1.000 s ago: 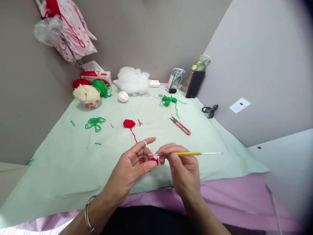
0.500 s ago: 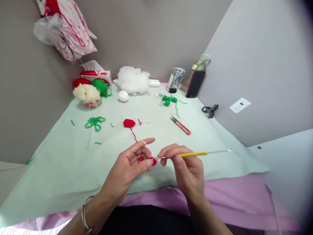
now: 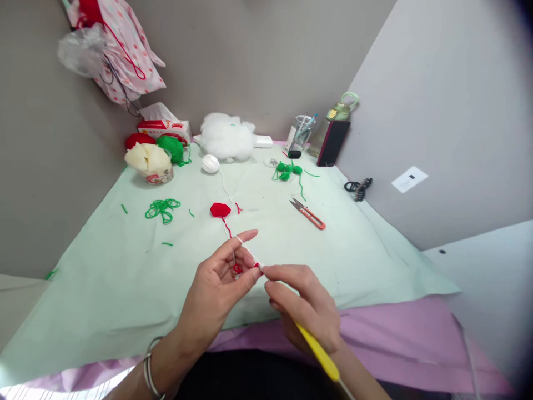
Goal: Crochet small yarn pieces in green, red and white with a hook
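My left hand [image 3: 225,278] pinches a small red crochet piece [image 3: 257,269] between thumb and fingers. White yarn [image 3: 245,247] runs over its raised index finger down to the piece. My right hand [image 3: 306,303] is closed around a crochet hook with a yellow handle [image 3: 318,350]; its tip meets the red piece at my left fingertips. The handle points down towards me, partly hidden by the hand. Beyond my hands lies a flat red crocheted piece [image 3: 220,210] with a red tail. The white yarn leads back to a white ball of yarn [image 3: 210,164].
Orange thread snips [image 3: 308,214] lie to the right, near green crocheted pieces [image 3: 287,171]. Loose green yarn [image 3: 162,210] is at the left. White stuffing [image 3: 227,136], a tissue box [image 3: 164,130], a cup of pens [image 3: 300,133] and a phone [image 3: 333,143] stand along the back.
My right hand has turned, swinging the hook's yellow handle from pointing right to pointing down towards me. My left index finger has lowered slightly to the left.
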`<state>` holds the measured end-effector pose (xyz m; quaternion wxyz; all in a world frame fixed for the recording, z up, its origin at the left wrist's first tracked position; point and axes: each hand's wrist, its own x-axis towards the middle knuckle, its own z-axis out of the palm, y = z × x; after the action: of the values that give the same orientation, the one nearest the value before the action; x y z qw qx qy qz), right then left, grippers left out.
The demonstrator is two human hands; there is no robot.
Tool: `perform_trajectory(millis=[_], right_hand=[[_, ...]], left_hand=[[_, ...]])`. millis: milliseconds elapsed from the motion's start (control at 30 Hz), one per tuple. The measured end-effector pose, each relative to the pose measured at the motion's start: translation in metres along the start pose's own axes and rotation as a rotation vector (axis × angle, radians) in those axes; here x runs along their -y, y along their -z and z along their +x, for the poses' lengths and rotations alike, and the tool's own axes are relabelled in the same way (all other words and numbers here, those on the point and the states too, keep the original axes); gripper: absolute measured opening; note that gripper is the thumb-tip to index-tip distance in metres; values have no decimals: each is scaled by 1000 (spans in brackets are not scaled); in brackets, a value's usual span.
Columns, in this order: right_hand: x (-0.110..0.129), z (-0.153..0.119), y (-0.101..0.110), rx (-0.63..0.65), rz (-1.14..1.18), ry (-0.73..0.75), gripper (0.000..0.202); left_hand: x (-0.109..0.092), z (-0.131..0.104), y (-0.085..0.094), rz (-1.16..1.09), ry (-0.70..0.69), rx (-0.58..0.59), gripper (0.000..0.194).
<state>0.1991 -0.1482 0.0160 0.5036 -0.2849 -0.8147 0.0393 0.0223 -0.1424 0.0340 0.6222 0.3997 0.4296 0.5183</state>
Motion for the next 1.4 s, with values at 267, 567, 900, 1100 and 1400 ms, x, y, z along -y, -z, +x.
perform_trajectory(millis=[267, 567, 900, 1100, 1400], right_hand=[[-1, 6, -3, -84, 290, -182, 26], [-3, 7, -9, -153, 465, -348, 21], [-4, 8, -17, -153, 514, -379, 20], [-3, 8, -16, -121, 533, -376, 23], [-13, 9, -18, -180, 1055, -675, 19]], left_hand=[[1, 0, 3, -44, 24, 21, 55], [-1, 1, 2, -71, 53, 46, 54], [1, 3, 3, -95, 61, 75, 53], [3, 2, 3, -68, 86, 111, 53], [-7, 6, 14, -40, 193, 306, 54]])
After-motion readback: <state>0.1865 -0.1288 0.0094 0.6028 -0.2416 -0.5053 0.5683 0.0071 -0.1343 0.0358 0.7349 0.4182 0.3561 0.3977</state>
